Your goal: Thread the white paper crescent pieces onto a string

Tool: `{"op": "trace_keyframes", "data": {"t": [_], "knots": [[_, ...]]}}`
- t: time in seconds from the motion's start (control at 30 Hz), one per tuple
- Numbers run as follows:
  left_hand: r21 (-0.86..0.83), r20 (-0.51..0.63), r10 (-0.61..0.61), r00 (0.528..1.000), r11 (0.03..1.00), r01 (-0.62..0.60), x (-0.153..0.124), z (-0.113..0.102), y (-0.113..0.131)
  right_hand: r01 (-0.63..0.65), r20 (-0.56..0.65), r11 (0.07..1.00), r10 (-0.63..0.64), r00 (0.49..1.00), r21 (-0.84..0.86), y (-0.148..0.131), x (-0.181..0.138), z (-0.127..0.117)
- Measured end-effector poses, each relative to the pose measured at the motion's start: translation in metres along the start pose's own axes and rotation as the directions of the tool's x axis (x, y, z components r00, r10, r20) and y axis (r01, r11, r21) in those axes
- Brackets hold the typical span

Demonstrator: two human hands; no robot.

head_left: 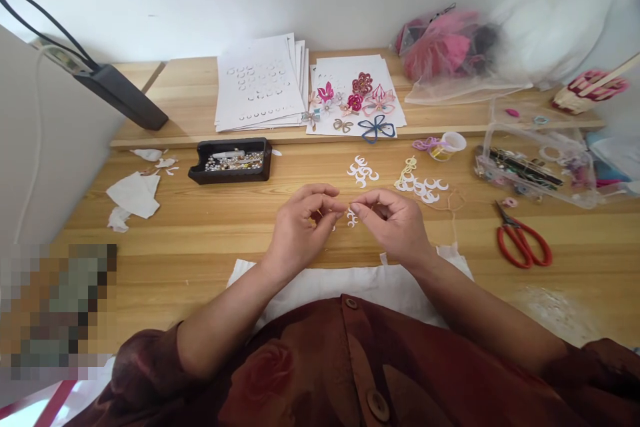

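Note:
My left hand (303,225) and my right hand (393,222) meet just above the table, fingertips close together. Both are pinched, thumb against forefinger. Whatever lies between the fingertips is too small to make out. Just under the fingers rest a few white paper crescents (353,217). Farther back is a cluster of white crescent cutouts (363,172), and to its right another pile of crescents (425,188) with a pale yellow thread (407,170) beside it. A white cloth (320,283) lies at the table edge beneath my wrists.
Red-handled scissors (523,240) and a clear plastic box (540,167) of tools stand at right. A black tray (231,161) of beads is at left. Paper sheets (260,83) and finished wire flowers (377,128) occupy the raised shelf. Torn white paper (134,195) lies far left.

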State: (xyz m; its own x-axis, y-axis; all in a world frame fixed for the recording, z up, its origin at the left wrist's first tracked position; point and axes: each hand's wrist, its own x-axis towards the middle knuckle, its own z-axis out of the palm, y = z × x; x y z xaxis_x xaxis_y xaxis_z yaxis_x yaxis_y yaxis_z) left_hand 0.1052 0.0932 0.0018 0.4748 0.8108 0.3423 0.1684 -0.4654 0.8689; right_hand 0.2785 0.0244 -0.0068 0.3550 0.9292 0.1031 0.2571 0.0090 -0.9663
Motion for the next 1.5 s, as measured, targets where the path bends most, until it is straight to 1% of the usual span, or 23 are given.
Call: {"op": "trace_keyframes", "data": {"t": [0.1, 0.17, 0.23, 0.3, 0.4, 0.47, 0.53, 0.63, 0.83, 1.07, 1.33, 1.4, 1.5], "knots": [[0.031, 0.040, 0.067, 0.997, 0.997, -0.068, -0.002, 0.001, -0.002, -0.025, 0.060, 0.998, 0.021, 0.998, 0.057, 0.001, -0.002, 0.001], [0.022, 0.040, 0.061, 0.997, 0.998, -0.062, -0.002, 0.001, -0.003, -0.040, 0.079, 0.996, 0.034, 0.996, 0.077, 0.000, -0.002, 0.000], [0.005, 0.030, 0.012, 0.999, 1.000, -0.012, -0.001, 0.001, -0.003, -0.055, 0.074, 0.996, 0.050, 0.996, 0.075, 0.000, -0.002, -0.001], [-0.034, 0.030, -0.084, 0.996, 0.996, 0.085, -0.001, 0.000, -0.003, -0.074, 0.061, 0.994, 0.069, 0.996, 0.081, 0.000, -0.001, -0.003], [-0.147, 0.066, -0.258, 0.964, 0.953, 0.266, -0.001, 0.000, -0.003, -0.110, 0.062, 0.982, 0.101, 0.993, 0.152, -0.001, 0.000, -0.004], [-0.232, 0.097, -0.332, 0.938, 0.909, 0.345, -0.001, 0.001, -0.004, -0.155, 0.082, 0.962, 0.140, 0.987, 0.225, -0.002, 0.000, -0.003], [-0.294, 0.114, -0.366, 0.924, 0.876, 0.383, -0.002, 0.002, -0.005, -0.219, 0.109, 0.932, 0.195, 0.975, 0.288, -0.004, 0.000, -0.001], [-0.348, 0.118, -0.384, 0.916, 0.848, 0.400, -0.002, 0.003, -0.006, -0.302, 0.142, 0.887, 0.268, 0.953, 0.350, -0.007, -0.002, 0.003], [-0.410, 0.108, -0.411, 0.905, 0.811, 0.417, -0.002, 0.005, -0.010, -0.386, 0.182, 0.845, 0.341, 0.922, 0.371, -0.009, -0.005, 0.004], [-0.413, 0.115, -0.448, 0.886, 0.790, 0.453, -0.001, 0.006, -0.011, -0.367, 0.169, 0.868, 0.328, 0.929, 0.333, -0.008, -0.005, 0.005], [-0.475, 0.147, -0.466, 0.873, 0.741, 0.475, -0.001, 0.007, -0.003, -0.359, 0.175, 0.849, 0.314, 0.933, 0.388, -0.006, -0.006, 0.007], [-0.475, 0.146, -0.473, 0.869, 0.737, 0.480, -0.001, 0.007, -0.003, -0.334, 0.169, 0.868, 0.291, 0.942, 0.367, -0.005, -0.006, 0.007], [-0.472, 0.150, -0.481, 0.864, 0.733, 0.490, -0.002, 0.009, -0.003, -0.253, 0.137, 0.923, 0.222, 0.965, 0.289, -0.002, -0.006, 0.006]]}}
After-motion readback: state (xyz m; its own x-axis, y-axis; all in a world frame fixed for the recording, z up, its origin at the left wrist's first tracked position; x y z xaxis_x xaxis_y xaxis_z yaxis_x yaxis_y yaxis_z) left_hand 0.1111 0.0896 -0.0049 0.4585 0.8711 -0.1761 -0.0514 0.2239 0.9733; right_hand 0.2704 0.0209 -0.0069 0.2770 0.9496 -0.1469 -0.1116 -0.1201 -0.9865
